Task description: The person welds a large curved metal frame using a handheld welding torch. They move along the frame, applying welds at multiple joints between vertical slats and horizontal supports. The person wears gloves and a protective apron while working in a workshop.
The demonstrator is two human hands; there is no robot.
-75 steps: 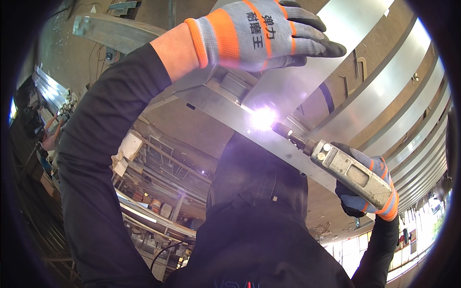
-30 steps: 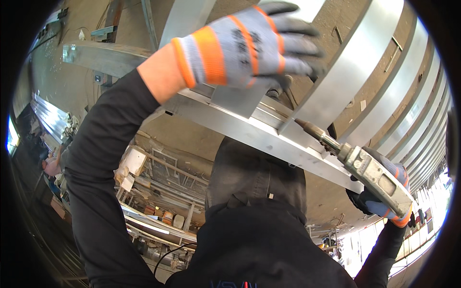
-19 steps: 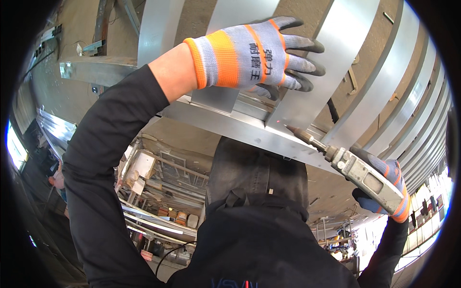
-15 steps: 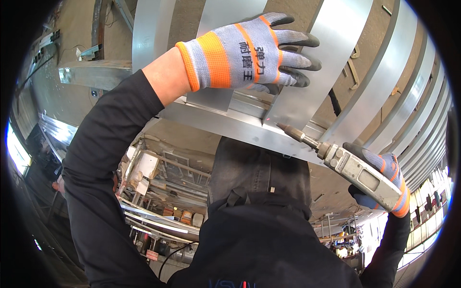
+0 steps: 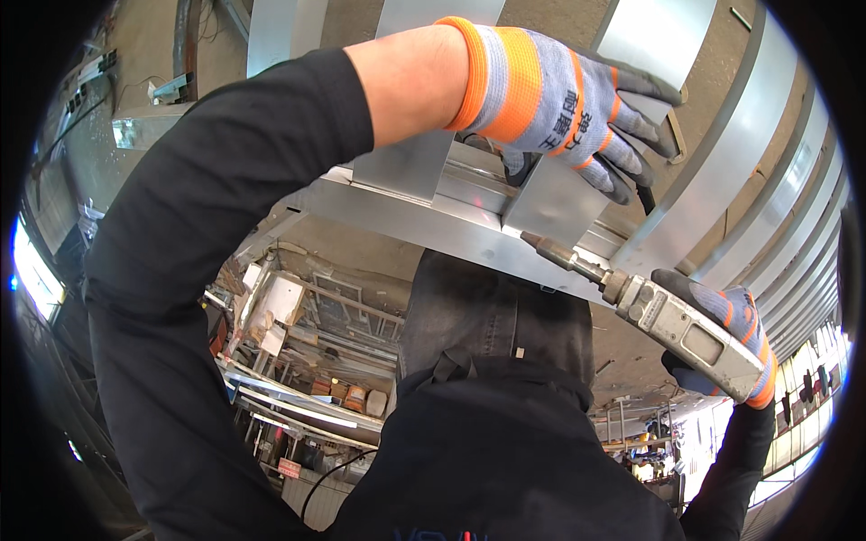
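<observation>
My right hand (image 5: 722, 325), in a grey and orange glove, is wrapped round a grey handheld laser welding gun (image 5: 690, 334). The gun's copper-coloured nozzle (image 5: 541, 243) points at the joint where a flat silver metal slat (image 5: 559, 200) meets a long metal rail (image 5: 433, 224). A faint red spot shows on the metal close by. Across that same slat lies my gloved left hand (image 5: 577, 108), its thumb at the left edge and its fingers bent over the right edge. The palm is hidden.
More parallel metal slats (image 5: 722, 153) run off to the right, and others stand to the left. Beyond the rail, concrete floor (image 5: 541, 27) shows between slats. At the lower left is a cluttered rack (image 5: 334, 311) of metal lengths and boxes.
My left hand has moved right and slightly down, from lying outstretched above the slat to gripping across it. The welding gun has shifted very slightly.
</observation>
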